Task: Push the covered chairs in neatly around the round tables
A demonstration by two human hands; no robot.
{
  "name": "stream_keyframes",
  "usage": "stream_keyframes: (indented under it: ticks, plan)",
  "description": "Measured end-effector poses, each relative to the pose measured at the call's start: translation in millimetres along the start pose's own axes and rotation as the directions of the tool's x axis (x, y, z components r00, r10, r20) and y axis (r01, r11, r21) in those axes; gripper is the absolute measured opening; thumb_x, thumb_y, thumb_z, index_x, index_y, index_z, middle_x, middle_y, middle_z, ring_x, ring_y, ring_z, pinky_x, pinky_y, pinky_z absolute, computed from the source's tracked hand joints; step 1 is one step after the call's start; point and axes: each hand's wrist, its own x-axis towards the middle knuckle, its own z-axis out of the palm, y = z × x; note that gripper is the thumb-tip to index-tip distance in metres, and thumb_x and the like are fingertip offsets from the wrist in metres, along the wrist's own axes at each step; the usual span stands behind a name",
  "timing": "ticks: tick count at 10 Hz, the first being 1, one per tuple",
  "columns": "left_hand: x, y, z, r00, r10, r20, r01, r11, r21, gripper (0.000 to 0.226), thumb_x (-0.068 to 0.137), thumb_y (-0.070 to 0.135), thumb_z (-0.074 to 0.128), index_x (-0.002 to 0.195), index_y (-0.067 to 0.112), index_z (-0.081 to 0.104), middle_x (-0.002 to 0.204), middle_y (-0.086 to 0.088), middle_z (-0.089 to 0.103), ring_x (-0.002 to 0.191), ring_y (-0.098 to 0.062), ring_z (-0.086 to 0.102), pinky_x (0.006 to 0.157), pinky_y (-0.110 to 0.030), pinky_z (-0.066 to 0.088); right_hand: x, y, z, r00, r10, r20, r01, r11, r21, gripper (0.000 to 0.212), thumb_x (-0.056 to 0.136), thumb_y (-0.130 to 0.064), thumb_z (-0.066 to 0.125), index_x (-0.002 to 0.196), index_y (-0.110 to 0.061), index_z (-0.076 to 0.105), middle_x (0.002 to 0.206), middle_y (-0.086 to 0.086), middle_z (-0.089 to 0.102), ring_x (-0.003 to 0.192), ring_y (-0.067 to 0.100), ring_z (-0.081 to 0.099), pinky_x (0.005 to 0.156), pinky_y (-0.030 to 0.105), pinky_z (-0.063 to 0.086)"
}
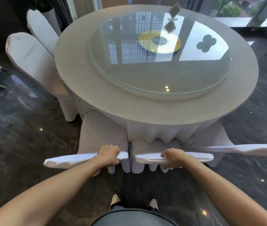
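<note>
So the person is doing two chairs at once here: left hand (109,154) on the top of the left chair (97,136), right hand (174,158) on the top of the right chair (154,158), both at lower centre of the frame. Both sets of fingers are curled shut over the covered backrest tops, so a proper grip on each.

Both seats look already tucked under the tablecloth skirt of the round worktop (145,111), nearly touching each other. Probably just the final nudge left. Best way to finish: push both evenly and straight toward the table centre, low force, so the covers don't bunch and the chairs don't clip each other. Then check spacing against the third chair (243,149) at right and the two chairs (31,57) at upper left.

Arms are both stretched forward, nearly straight, wrists flat, palms down on the backrests.
</note>
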Motion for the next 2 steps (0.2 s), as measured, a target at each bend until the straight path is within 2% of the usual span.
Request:
stream_keyframes:
  ticks: [1, 2]
  plan:
    - [5, -1, -30, 1.0, 0.015, 0.006, -0.014, 0.997, -0.076, 0.044, 0.078, 0.042, 0.063, 0.116, 0.019, 0.064, 0.115, -0.004, 0.067, 0.105, -0.027, 0.063, 0.085, -0.037, 0.051, 1, 2, -19, 0.997, -0.004, 0.077, -0.008, 0.989, 0.15, 0.066, 0.063, -0.058, 0.065, 0.124, -0.035, 0.058, 0.116, -0.005, 0.064, 0.096, 0.016, 0.065, 0.08, 0.037, 0.058]
    - [8, 2, -46, 0.999, 0.013, -0.049, -0.021, 0.987, -0.158, 0.047, 0.082, 0.042, 0.062, 0.127, 0.026, 0.061, 0.124, 0.0, 0.065, 0.113, -0.025, 0.061, 0.092, -0.038, 0.05, 2, 3, -30, 0.998, -0.009, 0.068, 0.005, 0.997, 0.073, 0.063, 0.072, -0.057, 0.063, 0.126, -0.024, 0.061, 0.126, -0.003, 0.063, 0.108, 0.019, 0.06, 0.096, 0.04, 0.05]
